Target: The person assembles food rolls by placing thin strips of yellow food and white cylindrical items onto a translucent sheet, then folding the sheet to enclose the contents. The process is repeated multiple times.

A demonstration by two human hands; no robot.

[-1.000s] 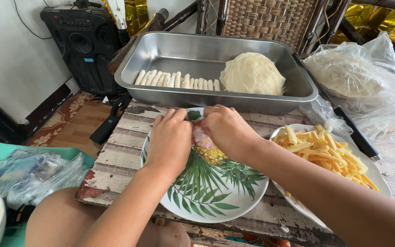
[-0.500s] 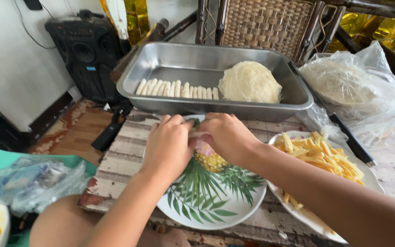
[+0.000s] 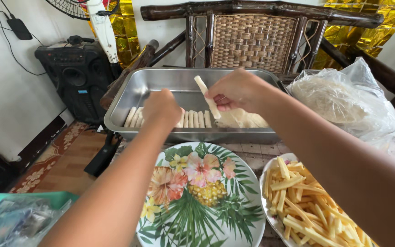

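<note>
My right hand (image 3: 235, 90) holds a pale rolled stick (image 3: 206, 96) tilted above the steel tray (image 3: 147, 84). My left hand (image 3: 162, 109) hovers over the tray's near side, fingers curled; what it holds, if anything, is hidden. A row of several finished rolls (image 3: 193, 119) lies in the tray beside a stack of round wrappers (image 3: 245, 120). Below my arms sits a bare floral plate (image 3: 202, 196) with pineapple and flower print.
A plate of yellow cut sticks (image 3: 305, 206) stands at the right. A clear plastic bag of wrappers (image 3: 339, 98) lies behind it. A woven chair (image 3: 252, 41), a black speaker (image 3: 76, 75) and a fan stand at the back. Plastic packets (image 3: 14, 222) lie lower left.
Both hands left the floral plate and moved up over the steel tray. My right hand now carries a finished roll; the plate is bare.
</note>
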